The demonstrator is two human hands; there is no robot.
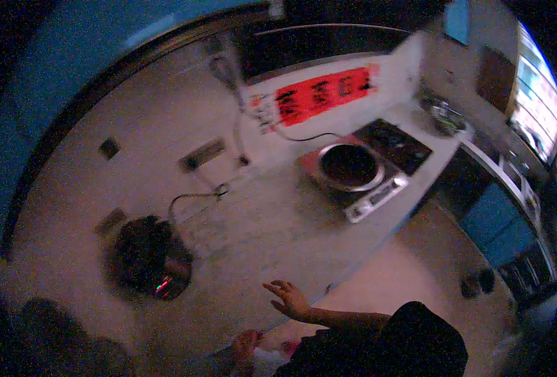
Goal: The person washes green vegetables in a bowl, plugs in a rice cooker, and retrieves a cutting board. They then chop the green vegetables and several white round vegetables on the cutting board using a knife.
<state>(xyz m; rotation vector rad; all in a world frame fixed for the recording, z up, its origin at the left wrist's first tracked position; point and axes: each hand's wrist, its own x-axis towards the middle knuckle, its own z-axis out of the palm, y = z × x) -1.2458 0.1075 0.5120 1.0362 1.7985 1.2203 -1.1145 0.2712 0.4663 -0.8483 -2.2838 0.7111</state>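
Note:
My right hand [290, 300] reaches over the near edge of the pale countertop [259, 245] with its fingers apart and nothing in it. Lower down, my left hand [245, 345] is dim and blurred at the counter's edge; whether it holds anything is unclear. To the left of my right hand stands a dark rounded appliance [146, 254] with small red and green lights and a cord. Farther off to the right, a gas or electric cooker [375, 200] with a knobbed front panel carries a dark round pan or plate [350, 166] ringed in metal.
Against the back wall is a red panel [325, 96] bearing dark writing. A dark rectangular board [394, 146] lies behind the cooker, and blurred metal items [448, 118] stand in the corner. A wall socket strip [203, 154] has cords hanging from it. A bright window [538, 94] is at far right.

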